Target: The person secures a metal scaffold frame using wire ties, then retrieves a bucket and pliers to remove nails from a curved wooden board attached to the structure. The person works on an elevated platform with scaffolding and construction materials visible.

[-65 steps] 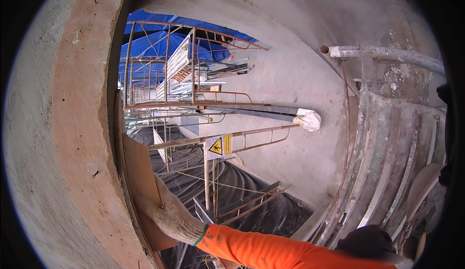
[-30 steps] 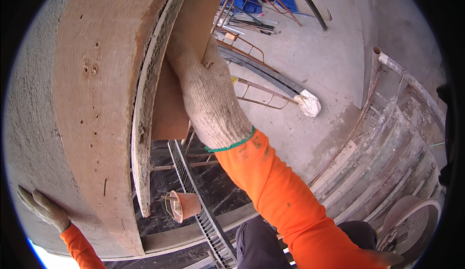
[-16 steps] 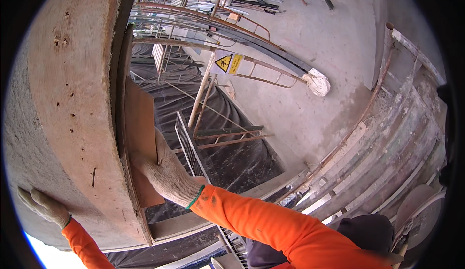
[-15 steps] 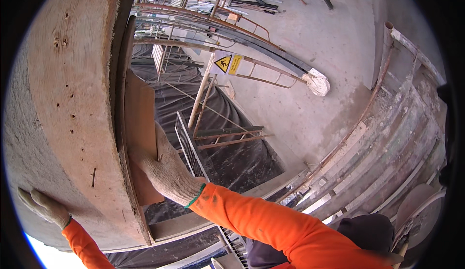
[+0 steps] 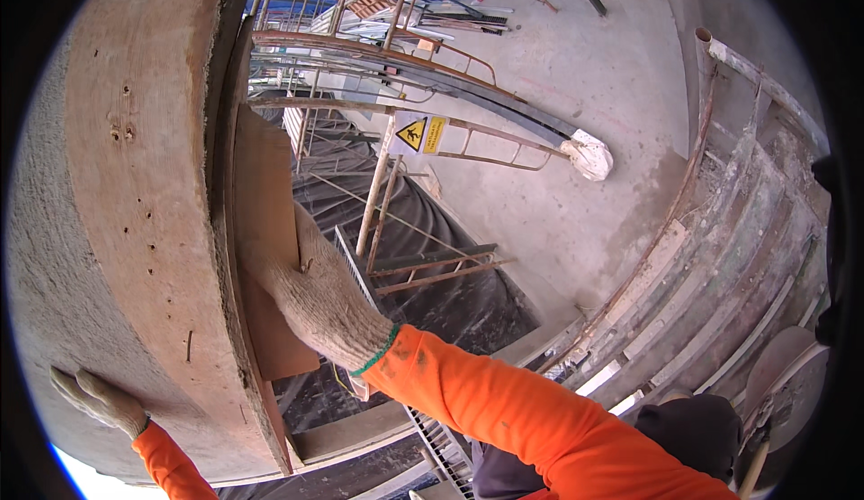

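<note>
My right hand (image 5: 328, 297), in a knitted cream glove with a green cuff, grips a flat brown wooden board (image 5: 266, 171). The board lies along the right edge of a long plywood strip (image 5: 148, 212), and my fingers are partly hidden against it. At the lower left, my left hand (image 5: 101, 401) rests on a rough grey cement surface (image 5: 54, 257) beside the plywood. Its gloved fingers are stretched out and hold nothing. A nail (image 5: 189, 347) sticks out of the plywood between the two hands.
Rusty scaffold frames (image 5: 378, 176) with a yellow warning sign (image 5: 419, 135) stand below, over dark sheeting (image 5: 468, 320). Stained scaffold planks (image 5: 711, 293) run along the right. A wooden-handled tool (image 5: 754, 468) is at the lower right. Blue tarpaulin (image 5: 301, 0) lies far off.
The view has shifted a little. My right hand and the board have slid slightly up along the plywood edge. My left hand stays at about the same spot on the cement.
</note>
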A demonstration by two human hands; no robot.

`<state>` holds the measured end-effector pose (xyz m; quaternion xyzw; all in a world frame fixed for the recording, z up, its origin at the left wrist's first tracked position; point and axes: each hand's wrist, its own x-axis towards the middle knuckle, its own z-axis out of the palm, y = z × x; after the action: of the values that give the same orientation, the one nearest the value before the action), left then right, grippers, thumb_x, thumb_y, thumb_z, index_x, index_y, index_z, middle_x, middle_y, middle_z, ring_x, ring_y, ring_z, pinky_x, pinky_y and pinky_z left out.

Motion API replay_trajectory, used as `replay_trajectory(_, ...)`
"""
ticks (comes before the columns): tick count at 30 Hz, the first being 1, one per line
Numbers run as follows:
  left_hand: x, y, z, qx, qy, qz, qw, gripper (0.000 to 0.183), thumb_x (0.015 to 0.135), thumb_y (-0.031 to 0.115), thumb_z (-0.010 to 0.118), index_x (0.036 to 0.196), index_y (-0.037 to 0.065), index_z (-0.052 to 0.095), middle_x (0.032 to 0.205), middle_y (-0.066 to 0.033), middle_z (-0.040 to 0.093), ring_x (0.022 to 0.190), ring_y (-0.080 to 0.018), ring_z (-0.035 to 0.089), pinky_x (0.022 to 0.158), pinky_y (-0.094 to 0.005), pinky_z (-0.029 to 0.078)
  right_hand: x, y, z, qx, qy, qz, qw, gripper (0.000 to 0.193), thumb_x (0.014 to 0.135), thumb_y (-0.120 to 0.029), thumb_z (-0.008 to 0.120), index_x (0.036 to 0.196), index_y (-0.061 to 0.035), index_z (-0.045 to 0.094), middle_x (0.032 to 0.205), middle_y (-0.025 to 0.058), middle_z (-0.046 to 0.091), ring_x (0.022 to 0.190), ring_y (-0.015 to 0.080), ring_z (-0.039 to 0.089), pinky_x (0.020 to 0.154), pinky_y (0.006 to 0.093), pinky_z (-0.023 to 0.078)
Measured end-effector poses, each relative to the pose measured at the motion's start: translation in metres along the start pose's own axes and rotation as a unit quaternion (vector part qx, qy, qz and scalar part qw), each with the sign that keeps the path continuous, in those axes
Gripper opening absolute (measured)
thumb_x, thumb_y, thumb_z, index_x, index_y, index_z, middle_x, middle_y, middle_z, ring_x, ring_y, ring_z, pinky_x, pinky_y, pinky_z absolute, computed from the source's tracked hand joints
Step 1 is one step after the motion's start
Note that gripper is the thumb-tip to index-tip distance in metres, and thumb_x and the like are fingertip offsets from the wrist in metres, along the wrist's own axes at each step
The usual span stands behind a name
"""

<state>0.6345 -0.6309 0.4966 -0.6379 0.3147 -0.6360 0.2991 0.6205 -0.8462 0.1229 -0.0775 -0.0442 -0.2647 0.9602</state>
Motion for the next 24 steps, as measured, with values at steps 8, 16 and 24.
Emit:
replay_trajectory(8, 0.0, -0.013, 0.004, 0.016, 0.02, 0.018, 0.999, 0.085, 0.114, 0.066, 0.033, 0.166, 0.0, 0.044, 0.171, -0.0275, 0.042, 0.159, -0.0454, 0.039, 0.132, -0.0553, 0.03, 0.041, -0.032, -0.022, -0.018, -0.003, -0.073, 0.997, 0.056, 0.104, -0.023, 0.069, 0.148, 0.0061, 0.052, 0.128, 0.0229, 0.073, 0.12, 0.0275, 0.07, 0.104, 0.0401, 0.055)
replay_trajectory(16, -0.007, -0.031, 0.004, 0.01, -0.008, 0.017, 1.0, 0.088, 0.113, 0.066, 0.034, 0.165, -0.004, 0.044, 0.169, -0.0291, 0.044, 0.158, -0.0455, 0.041, 0.131, -0.0543, 0.031, -0.103, 0.113, 0.015, 0.012, -0.059, 0.279, 0.958, 0.069, 0.105, -0.027, 0.068, 0.161, 0.0015, 0.041, 0.147, 0.025, 0.064, 0.137, 0.033, 0.063, 0.117, 0.0421, 0.047)
replay_trajectory(24, -0.002, -0.013, 0.003, -0.057, -0.037, -0.028, 0.997, 0.089, 0.11, 0.06, 0.037, 0.164, -0.011, 0.041, 0.17, -0.0325, 0.042, 0.157, -0.0462, 0.042, 0.131, -0.0525, 0.032, -0.033, 0.083, -0.031, 0.063, 0.085, 0.212, 0.972, 0.053, 0.108, -0.029, 0.068, 0.149, 0.0014, 0.055, 0.134, 0.0151, 0.07, 0.118, 0.0186, 0.068, 0.101, 0.0348, 0.054)
